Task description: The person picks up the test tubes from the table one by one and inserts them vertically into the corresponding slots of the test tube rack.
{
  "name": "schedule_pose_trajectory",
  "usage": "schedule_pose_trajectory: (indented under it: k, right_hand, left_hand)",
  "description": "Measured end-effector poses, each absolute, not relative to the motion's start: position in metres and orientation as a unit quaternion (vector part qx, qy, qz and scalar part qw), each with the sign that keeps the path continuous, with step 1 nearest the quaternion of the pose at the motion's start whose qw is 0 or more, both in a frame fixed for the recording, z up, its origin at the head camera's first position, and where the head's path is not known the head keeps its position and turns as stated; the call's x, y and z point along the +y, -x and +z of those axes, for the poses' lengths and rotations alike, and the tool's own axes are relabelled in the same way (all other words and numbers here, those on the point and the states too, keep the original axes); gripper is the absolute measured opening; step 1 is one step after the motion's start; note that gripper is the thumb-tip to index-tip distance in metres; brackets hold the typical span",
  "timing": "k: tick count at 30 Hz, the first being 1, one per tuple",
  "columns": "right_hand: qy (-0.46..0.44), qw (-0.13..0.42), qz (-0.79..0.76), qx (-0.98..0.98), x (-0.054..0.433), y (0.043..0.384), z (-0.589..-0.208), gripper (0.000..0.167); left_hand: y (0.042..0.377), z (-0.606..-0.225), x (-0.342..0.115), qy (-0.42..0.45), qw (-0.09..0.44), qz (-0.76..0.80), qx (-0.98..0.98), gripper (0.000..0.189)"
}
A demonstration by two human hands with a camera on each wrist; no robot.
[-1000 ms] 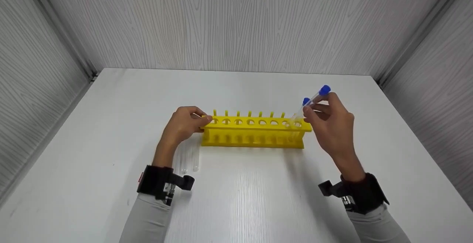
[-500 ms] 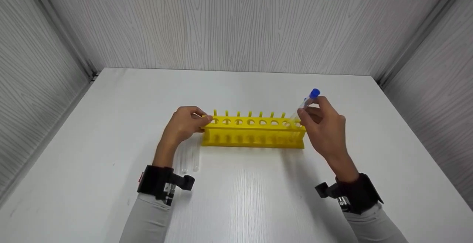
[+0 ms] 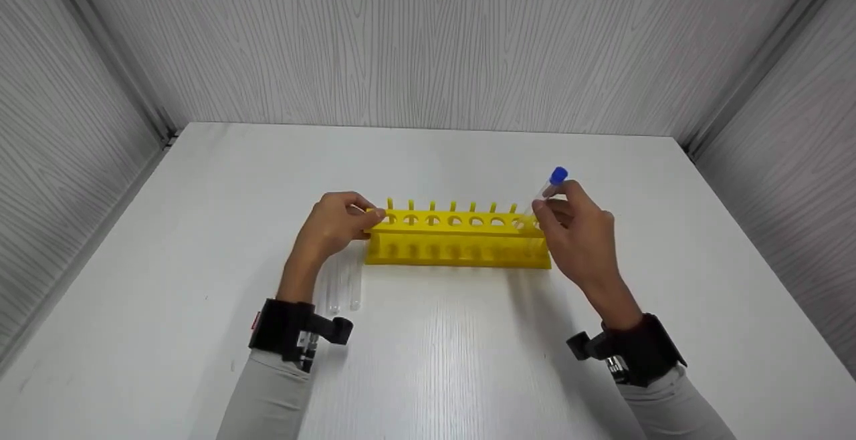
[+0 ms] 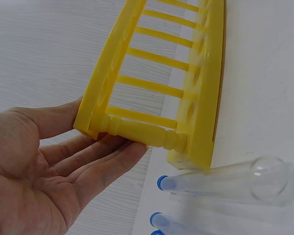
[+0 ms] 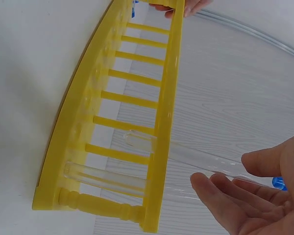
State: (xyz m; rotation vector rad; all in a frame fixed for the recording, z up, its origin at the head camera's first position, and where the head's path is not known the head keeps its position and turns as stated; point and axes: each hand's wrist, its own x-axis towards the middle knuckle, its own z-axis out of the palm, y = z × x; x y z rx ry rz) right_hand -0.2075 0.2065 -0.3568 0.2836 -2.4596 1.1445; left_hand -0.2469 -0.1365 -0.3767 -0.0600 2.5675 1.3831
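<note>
My left hand (image 3: pixel 338 223) grips the left end of a yellow test tube rack (image 3: pixel 441 231), its thumb on the top plate and fingers beneath. My right hand (image 3: pixel 580 238) pinches a clear test tube (image 5: pixel 201 160) near its blue cap (image 3: pixel 558 175). Tilted, that tube passes through a top hole near the rack's right end; in the right wrist view its rounded tip shows just below the top plate. Beside it, a second test tube (image 5: pixel 108 178) stands in the end hole, its cap hidden by my right hand.
Clear test tubes (image 3: pixel 355 286) with blue caps lie on the white table (image 3: pixel 441 360) beside my left forearm, partly hidden by it. A wood-grain panel (image 3: pixel 428 45) rises behind the table, with side panels left and right.
My right hand has moved left and slightly down with the tube, which has become steeper and entered the hole. My left hand and the rack have stayed in place.
</note>
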Motion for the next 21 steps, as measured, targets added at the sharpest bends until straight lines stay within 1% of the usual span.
schedule_pose_trajectory:
  k: [14, 21]
  right_hand:
    - [-0.084, 0.173, 0.387, -0.902, 0.2038, 0.2096, -0.3612, 0.020]
    - [-0.095, 0.175, 0.384, -0.901, 0.2035, 0.2102, -0.3630, 0.018]
  left_hand:
    - [0.2463, -0.3770, -0.1367, 0.024, 0.114, 0.475, 0.872, 0.034]
    - [0.2452, -0.3762, -0.1366, 0.017, 0.113, 0.478, 0.871, 0.036]
